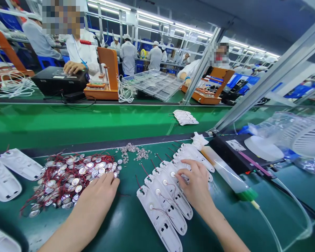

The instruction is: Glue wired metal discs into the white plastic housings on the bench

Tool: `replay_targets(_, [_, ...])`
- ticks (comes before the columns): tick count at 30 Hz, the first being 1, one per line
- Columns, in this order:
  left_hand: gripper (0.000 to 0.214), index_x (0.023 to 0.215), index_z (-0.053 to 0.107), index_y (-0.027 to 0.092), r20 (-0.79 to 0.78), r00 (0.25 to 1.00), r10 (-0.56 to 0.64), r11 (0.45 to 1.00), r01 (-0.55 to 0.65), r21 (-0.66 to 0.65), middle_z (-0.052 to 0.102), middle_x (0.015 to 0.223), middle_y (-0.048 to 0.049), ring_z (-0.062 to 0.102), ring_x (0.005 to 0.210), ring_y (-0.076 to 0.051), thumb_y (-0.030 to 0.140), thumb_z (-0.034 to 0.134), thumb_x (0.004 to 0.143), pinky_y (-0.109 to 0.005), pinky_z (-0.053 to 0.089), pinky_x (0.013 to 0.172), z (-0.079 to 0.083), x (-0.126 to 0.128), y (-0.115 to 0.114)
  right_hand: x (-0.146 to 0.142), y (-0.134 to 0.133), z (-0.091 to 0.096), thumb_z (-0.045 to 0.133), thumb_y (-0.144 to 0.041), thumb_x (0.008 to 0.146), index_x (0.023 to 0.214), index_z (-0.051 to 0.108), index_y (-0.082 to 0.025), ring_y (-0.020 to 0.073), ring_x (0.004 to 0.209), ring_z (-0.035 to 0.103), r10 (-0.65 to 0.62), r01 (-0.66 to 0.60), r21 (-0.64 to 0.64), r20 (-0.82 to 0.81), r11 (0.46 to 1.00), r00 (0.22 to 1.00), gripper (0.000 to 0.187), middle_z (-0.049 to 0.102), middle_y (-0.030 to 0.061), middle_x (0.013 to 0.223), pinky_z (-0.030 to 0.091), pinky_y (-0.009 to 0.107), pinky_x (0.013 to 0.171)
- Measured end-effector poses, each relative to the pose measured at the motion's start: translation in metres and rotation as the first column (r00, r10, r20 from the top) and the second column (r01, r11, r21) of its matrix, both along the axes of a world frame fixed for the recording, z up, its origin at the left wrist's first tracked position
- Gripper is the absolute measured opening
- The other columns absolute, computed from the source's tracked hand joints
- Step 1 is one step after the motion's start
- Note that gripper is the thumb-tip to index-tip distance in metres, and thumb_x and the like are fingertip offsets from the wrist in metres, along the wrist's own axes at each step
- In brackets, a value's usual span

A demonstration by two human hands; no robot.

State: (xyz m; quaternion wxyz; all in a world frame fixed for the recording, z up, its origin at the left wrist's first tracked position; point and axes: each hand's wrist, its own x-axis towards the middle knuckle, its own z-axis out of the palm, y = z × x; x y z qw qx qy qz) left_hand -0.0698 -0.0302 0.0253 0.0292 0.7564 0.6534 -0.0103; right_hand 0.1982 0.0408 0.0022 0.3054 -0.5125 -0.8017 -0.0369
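Note:
My left hand [101, 192] rests at the right edge of a heap of round metal piezo discs with red wires [65, 182]. Its fingers are curled together, and whatever is under their tips is hidden. With fingertips pinched, my right hand [195, 182] is at a piezo disc [173, 174] on one of the white plastic housings [161, 217]. These housings lie side by side in a slanted row, overlapping closely. Discs with thin wires sit in the nearer ones, and red wires stick out at their far ends.
Small metal parts [133, 152] lie behind the heap. More white housings [22, 164] are at left. A glue syringe [225, 171] with a tube lies right, near a black box [241, 150]. A green belt [94, 120] carries several housings. Co-workers sit beyond.

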Motion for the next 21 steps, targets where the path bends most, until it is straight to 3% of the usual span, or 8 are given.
replay_targets(5, [0.04, 0.079, 0.059, 0.015, -0.049, 0.998, -0.031, 0.998, 0.029, -0.052, 0.057, 0.085, -0.0085, 0.056, 0.08, -0.024, -0.008, 0.027, 0.07, -0.036, 0.042, 0.07, 0.004, 0.001, 0.003, -0.003, 0.0, -0.003, 0.053, -0.013, 0.078, 0.064, 0.061, -0.02, 0.0313, 0.1, 0.042, -0.033, 0.033, -0.027, 0.027, 0.999, 0.999, 0.017, 0.055, 0.008, 0.105, 0.037, 0.049, 0.075])
replay_targets(10, [0.05, 0.091, 0.062, 0.015, -0.091, 0.993, -0.07, 0.996, 0.064, -0.058, 0.059, 0.089, -0.0086, 0.057, 0.081, -0.022, -0.011, 0.026, 0.069, -0.035, 0.043, 0.073, 0.005, 0.005, 0.002, -0.003, -0.001, -0.001, 0.056, -0.013, 0.078, 0.071, 0.064, -0.022, 0.0313, 0.105, 0.041, -0.019, 0.018, 0.008, 0.097, 1.0, 0.995, 0.014, 0.054, 0.0069, 0.11, 0.034, 0.048, 0.079])
replay_targets(15, [0.044, 0.084, 0.062, 0.014, -0.195, 0.968, -0.156, 0.988, 0.152, -0.036, 0.059, 0.087, -0.0089, 0.056, 0.081, -0.023, -0.01, 0.028, 0.072, -0.036, 0.043, 0.074, -0.004, 0.002, 0.0, -0.006, 0.001, 0.001, 0.051, -0.008, 0.08, 0.07, 0.068, -0.028, 0.0303, 0.111, 0.041, 0.008, -0.008, 0.001, 0.129, 1.0, 0.992, 0.028, 0.057, 0.0026, 0.111, 0.028, 0.048, 0.085])
replay_targets(21, [0.026, 0.084, 0.054, 0.018, 0.024, 0.99, -0.138, 0.99, 0.137, 0.027, 0.053, 0.088, -0.0037, 0.052, 0.076, -0.018, 0.003, 0.032, 0.086, -0.031, 0.04, 0.067, -0.019, -0.016, 0.0, -0.008, 0.0, 0.002, 0.047, -0.008, 0.082, 0.067, 0.067, -0.026, 0.0303, 0.11, 0.042, 0.017, -0.023, 0.041, 0.149, 0.999, 0.989, 0.031, 0.058, 0.0029, 0.109, 0.026, 0.049, 0.086])
